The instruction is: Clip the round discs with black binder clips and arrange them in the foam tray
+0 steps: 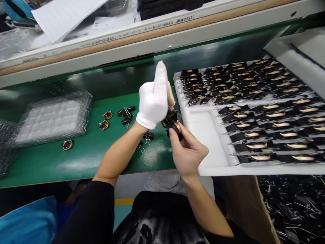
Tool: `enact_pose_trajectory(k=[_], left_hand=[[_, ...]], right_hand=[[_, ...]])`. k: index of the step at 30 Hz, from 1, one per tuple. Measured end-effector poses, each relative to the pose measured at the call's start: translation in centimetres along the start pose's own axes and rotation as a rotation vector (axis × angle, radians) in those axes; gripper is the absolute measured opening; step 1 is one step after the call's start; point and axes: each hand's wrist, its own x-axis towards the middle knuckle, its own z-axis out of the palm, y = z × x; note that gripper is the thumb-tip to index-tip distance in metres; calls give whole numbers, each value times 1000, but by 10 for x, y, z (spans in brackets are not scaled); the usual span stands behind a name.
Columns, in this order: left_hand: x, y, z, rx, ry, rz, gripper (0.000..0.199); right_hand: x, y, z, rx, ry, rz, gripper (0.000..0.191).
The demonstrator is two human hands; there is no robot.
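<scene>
My left hand [154, 101], in a white glove, is closed with one digit pointing up. Its curled fingers meet a black binder clip [169, 117], and what lies inside them is partly hidden. Below it, my bare right hand [189, 149] pinches a small round black part with a pale gold face [177, 128] between thumb and fingers. The clip touches or nearly touches this part. On the green table [86, 162], loose binder clips [126, 113] lie left of my hands. Further left are small round gold-and-black parts [103, 125].
A white foam tray [203, 135] at right holds rows of clipped gold-faced parts [256, 146]. Clear plastic trays [50, 115] are stacked at left. A cardboard box [243, 203] full of black clips stands at lower right. A white rail [127, 56] runs along the back.
</scene>
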Motion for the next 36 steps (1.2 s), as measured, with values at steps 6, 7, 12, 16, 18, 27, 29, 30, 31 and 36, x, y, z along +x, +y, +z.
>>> enact_pose_trajectory(k=[6,7,12,16,18,27,29,30,31,36], left_hand=[[-3,2,-2,48,-4,7,87],[-3,2,-2,33,2,29,86],[-1,-1,3,-82,60,68,86],[1,-5,5,-55,32,28,87],[-1,-3,4,-46,1,26,86],[-17,9,-5,-45,-52,55,94],[-22,9,-7,19,-93,103,95],[-24,8,-8,17,-100,133,94],[-26,8,-8,2,-100,157,94],[-30,9,-12,-58,-104,181,94]], right_hand=[[1,-1,0,-41,-9,-74,32],[2,-1,0,-63,-6,-86,32],[5,-2,4,-131,21,-152,31],[8,-3,5,-112,5,-183,30],[9,-2,4,-116,-8,-165,28],[12,2,-12,-40,-38,-351,37],[13,1,-14,-48,-29,-443,45],[12,0,-15,-53,-27,-488,49],[12,-1,-15,-53,-28,-526,52],[9,-6,-26,-77,-95,-614,57]])
